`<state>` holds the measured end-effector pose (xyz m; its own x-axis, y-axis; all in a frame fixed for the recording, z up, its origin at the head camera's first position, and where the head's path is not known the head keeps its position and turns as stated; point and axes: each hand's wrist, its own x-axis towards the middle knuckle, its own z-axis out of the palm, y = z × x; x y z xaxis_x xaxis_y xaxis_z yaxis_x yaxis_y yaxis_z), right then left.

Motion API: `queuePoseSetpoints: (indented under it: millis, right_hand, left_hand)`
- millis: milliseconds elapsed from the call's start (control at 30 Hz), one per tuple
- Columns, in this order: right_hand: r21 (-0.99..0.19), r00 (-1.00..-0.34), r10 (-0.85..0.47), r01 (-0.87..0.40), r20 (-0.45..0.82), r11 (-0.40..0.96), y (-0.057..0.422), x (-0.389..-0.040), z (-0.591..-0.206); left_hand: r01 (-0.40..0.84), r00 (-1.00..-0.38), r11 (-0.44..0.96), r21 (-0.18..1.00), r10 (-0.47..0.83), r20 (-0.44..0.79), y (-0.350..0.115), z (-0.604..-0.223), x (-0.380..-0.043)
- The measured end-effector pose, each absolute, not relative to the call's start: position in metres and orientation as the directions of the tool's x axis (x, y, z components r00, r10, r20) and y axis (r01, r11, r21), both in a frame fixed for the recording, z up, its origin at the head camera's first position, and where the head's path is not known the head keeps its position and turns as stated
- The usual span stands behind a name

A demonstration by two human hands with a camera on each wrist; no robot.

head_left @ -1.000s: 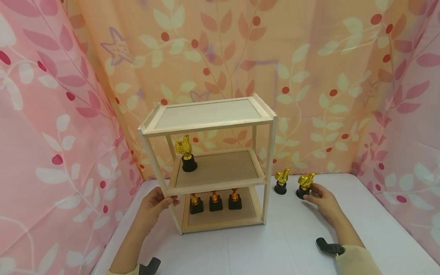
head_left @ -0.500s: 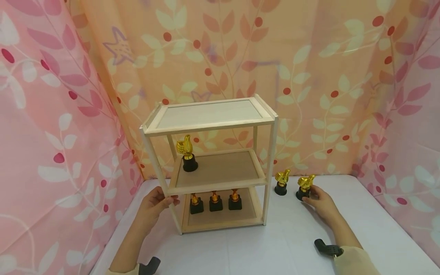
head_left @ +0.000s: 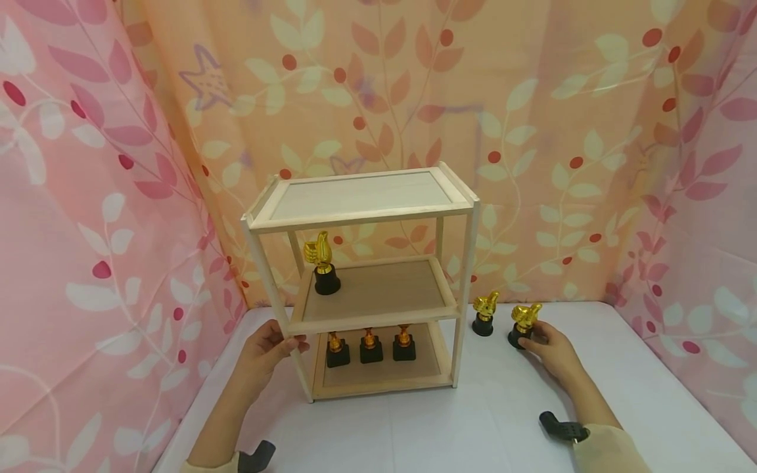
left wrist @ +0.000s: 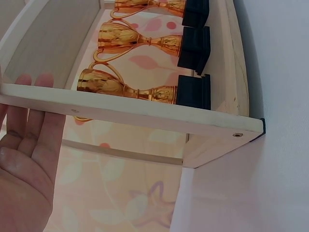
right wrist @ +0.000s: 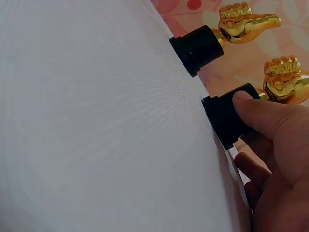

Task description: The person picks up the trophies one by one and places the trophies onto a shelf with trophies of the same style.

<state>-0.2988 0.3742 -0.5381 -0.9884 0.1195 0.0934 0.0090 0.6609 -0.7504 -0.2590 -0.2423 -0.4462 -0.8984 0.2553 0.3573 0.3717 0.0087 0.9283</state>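
A wooden three-tier shelf [head_left: 367,323] stands on the white table. My left hand [head_left: 264,353] grips its left front post, with fingertips [left wrist: 44,80] showing past the wood in the left wrist view. At the right, my right hand [head_left: 554,348] holds a gold thumbs-up trophy [head_left: 526,318] by its black base, the thumb pressed on the base's side. A matching thumbs-up trophy [head_left: 483,314] stands upright between it and the shelf. One more thumbs-up trophy [head_left: 322,264] occupies the left of the middle tier. Three gold cup trophies [left wrist: 140,41] line the bottom tier.
White cloth covers the table [head_left: 437,427]. Floral curtains [head_left: 532,131] enclose the back and both sides. The shelf's top tier [head_left: 361,195] has low raised side rails.
The right hand and its trophy have shifted very slightly toward me. My left hand keeps its grip on the post, and the other trophies have not moved.
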Motion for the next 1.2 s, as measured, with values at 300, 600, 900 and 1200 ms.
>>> queuePoseSetpoints:
  millis: [300,600,900,1200]
  right_hand:
    - [-0.79,-0.981,0.15,-0.003,0.12,0.613,0.375,-0.295,-0.536]
    - [-0.81,-0.964,0.205,-0.017,0.168,0.586,0.375,-0.293,-0.53]
    - [-0.799,-0.943,0.232,-0.055,0.239,0.599,0.362,-0.286,-0.495]
    - [-0.831,-0.917,0.257,-0.125,0.306,0.542,0.344,-0.276,-0.459]
  left_hand:
    - [0.39,-0.883,-0.007,0.921,0.281,0.376,-0.242,-0.446,-0.259]
    - [0.39,-0.886,0.0,0.921,0.273,0.375,-0.242,-0.448,-0.26]
    - [0.392,-0.886,0.017,0.92,0.278,0.372,-0.243,-0.444,-0.257]
    - [0.393,-0.886,0.015,0.919,0.275,0.374,-0.244,-0.444,-0.257]
